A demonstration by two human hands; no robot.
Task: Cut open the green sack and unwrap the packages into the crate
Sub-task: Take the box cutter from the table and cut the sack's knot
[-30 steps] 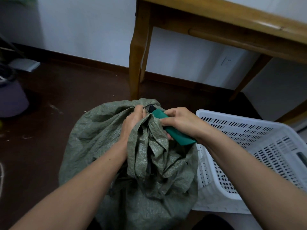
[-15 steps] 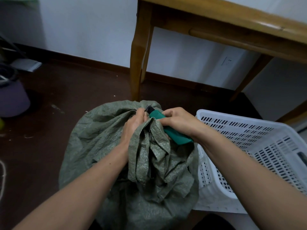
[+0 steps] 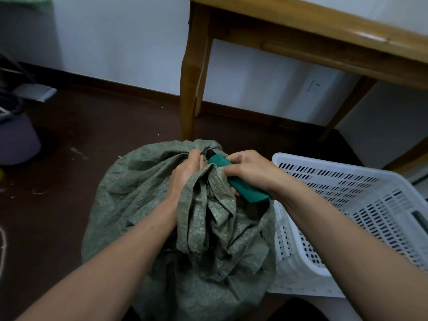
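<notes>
**Sack bunched at the neck, crate beside it**

The green sack point(image 3: 129, 193) stands full on the dark floor, its woven top gathered into crumpled folds. A teal utility knife point(image 3: 249, 193) angles over that neck, dark tip pointing far-left. The white slotted crate point(image 3: 301, 286) sits just right of the sack.

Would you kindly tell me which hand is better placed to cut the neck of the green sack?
The right hand: it grips the green cutter, whose dark tip sits at the gathered neck of the sack. The left hand grips that gathered cloth, so it should likely just hold it taut.
</notes>
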